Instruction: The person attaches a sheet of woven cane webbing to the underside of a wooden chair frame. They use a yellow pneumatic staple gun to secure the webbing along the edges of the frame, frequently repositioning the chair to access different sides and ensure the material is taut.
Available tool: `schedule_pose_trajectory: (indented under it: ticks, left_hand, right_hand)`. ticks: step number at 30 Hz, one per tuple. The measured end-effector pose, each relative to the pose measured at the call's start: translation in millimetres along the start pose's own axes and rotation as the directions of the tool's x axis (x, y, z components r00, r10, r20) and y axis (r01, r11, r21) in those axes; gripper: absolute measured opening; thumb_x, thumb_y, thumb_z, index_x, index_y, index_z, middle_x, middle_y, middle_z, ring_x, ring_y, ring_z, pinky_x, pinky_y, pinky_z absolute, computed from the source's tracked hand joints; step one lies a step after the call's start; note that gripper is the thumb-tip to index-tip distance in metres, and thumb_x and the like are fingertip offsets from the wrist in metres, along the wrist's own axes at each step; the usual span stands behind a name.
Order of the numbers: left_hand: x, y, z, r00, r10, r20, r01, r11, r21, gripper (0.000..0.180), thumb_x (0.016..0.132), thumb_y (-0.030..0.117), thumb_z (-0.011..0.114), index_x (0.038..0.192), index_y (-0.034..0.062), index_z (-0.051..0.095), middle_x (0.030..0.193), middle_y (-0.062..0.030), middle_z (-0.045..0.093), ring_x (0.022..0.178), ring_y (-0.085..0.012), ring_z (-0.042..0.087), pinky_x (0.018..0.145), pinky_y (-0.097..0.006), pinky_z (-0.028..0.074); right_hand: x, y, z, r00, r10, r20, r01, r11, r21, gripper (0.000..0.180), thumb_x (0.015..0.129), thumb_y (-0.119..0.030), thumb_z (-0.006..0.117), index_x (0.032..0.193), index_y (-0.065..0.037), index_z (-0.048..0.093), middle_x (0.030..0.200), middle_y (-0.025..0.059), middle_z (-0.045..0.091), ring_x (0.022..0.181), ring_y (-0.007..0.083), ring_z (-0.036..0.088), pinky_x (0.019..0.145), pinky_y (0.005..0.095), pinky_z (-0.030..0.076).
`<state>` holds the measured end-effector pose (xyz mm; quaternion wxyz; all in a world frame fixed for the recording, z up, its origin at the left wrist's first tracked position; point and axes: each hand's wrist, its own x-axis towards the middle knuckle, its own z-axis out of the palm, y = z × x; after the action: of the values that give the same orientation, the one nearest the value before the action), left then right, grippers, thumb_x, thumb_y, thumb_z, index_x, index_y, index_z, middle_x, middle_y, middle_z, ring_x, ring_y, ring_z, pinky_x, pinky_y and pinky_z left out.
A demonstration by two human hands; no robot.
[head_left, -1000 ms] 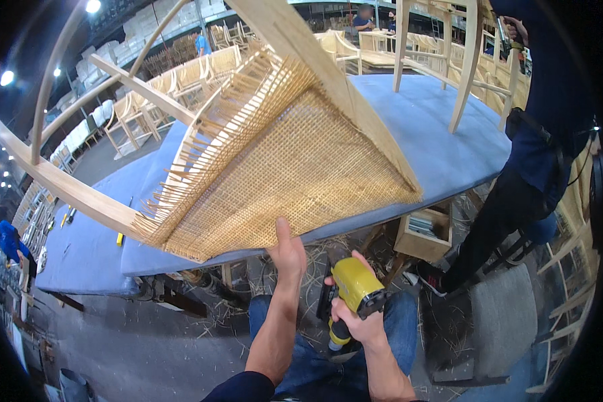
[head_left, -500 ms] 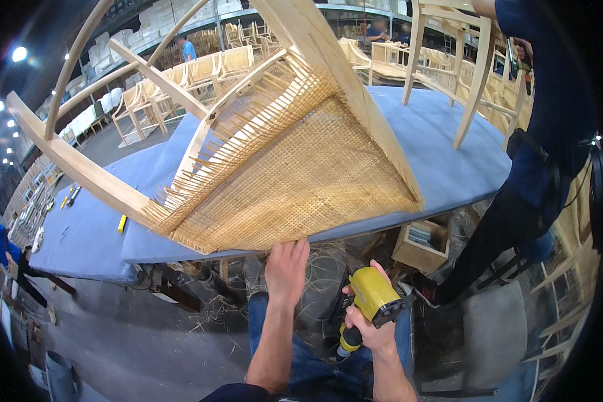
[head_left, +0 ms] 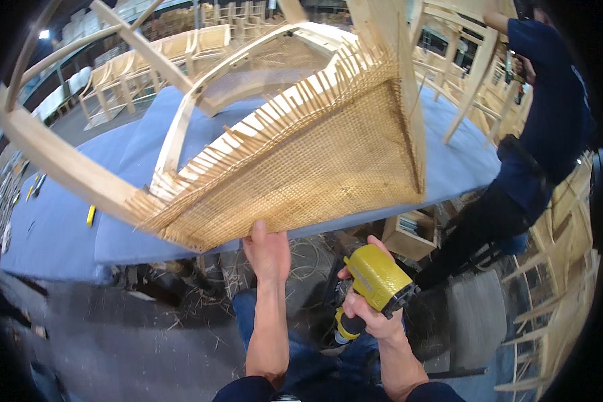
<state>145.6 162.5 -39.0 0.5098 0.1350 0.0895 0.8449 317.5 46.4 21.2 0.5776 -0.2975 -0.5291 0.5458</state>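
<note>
A light wooden chair frame [head_left: 60, 164] lies tipped on the padded table, with a woven cane panel [head_left: 315, 161] facing me. Loose cane strands fringe the panel's upper edge over the pale wood. At the panel's lower edge, my left hand [head_left: 269, 254] is closed on the chair, thumb on the near side and fingers partly hidden behind. My right hand [head_left: 374, 316] grips a yellow and black pneumatic staple gun [head_left: 380, 276] by its handle, over my lap and apart from the chair. The staple gun's nose is mostly hidden.
The blue padded table [head_left: 60, 228] carries a yellow-handled tool [head_left: 91, 215] at left. Below its edge sits a wooden box [head_left: 412, 234] with metal strips. A co-worker in dark clothes [head_left: 546, 120] stands at right by another chair [head_left: 472, 80]. Cane scraps litter the floor.
The chair has tilted, showing more of its fringed edge and open frame. My left hand has shifted left along the lower edge, its thumb now on the near side. My right hand still holds the staple gun.
</note>
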Motion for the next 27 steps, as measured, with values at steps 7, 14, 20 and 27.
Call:
schedule_pose_trajectory:
  ticks: [7, 14, 20, 27]
  left_hand:
    - [-11.0, -2.8, -7.4, 0.999, 0.036, 0.036, -0.042, 0.978, 0.203, 0.031, 0.098, 0.006, 0.06, 0.128, 0.0009, 0.058, 0.13, -0.0088, 0.06, 0.116, -0.0206, 0.059, 0.103, -0.04, 0.047]
    - [-12.2, -12.2, -13.0, 0.979, 0.198, 0.041, -0.202, 0.935, 0.29, 0.025, 0.098, 0.007, 0.062, 0.122, 0.0001, 0.062, 0.119, -0.0079, 0.065, 0.105, -0.0162, 0.061, 0.093, -0.034, 0.049]
    - [-15.0, -12.7, -16.3, 0.973, 0.232, -0.007, -0.219, 0.928, 0.302, 0.024, 0.095, 0.005, 0.064, 0.119, 0.0001, 0.064, 0.115, -0.0077, 0.066, 0.102, -0.0141, 0.06, 0.091, -0.031, 0.048]
    - [-11.9, -9.6, -16.2, 0.971, 0.237, 0.01, -0.23, 0.929, 0.29, 0.026, 0.094, 0.003, 0.064, 0.12, -0.0011, 0.064, 0.117, -0.0085, 0.065, 0.103, -0.0157, 0.06, 0.093, -0.032, 0.047]
  right_hand:
    - [15.9, 2.9, 13.9, 1.0, -0.02, -0.009, 0.018, 0.982, -0.186, 0.091, 0.079, 0.006, 0.064, 0.156, -0.008, 0.018, 0.113, 0.0214, 0.062, 0.064, 0.0116, 0.061, 0.062, 0.0259, 0.053]
    - [26.1, 7.8, 28.1, 1.0, -0.029, -0.007, 0.027, 0.984, -0.178, 0.09, 0.08, 0.007, 0.063, 0.156, -0.007, 0.017, 0.115, 0.0206, 0.061, 0.069, 0.0133, 0.06, 0.062, 0.0264, 0.053]
    - [32.6, 10.2, 38.0, 1.0, -0.008, -0.007, 0.007, 0.985, -0.174, 0.089, 0.081, 0.001, 0.068, 0.155, -0.002, 0.018, 0.124, 0.014, 0.059, 0.109, 0.0202, 0.062, 0.074, 0.0278, 0.054]
    - [43.5, 23.0, 48.0, 1.0, -0.015, -0.008, 0.013, 0.962, -0.272, 0.088, 0.078, -0.002, 0.069, 0.153, 0.002, 0.023, 0.123, 0.0148, 0.06, 0.103, 0.0191, 0.062, 0.09, 0.0316, 0.049]
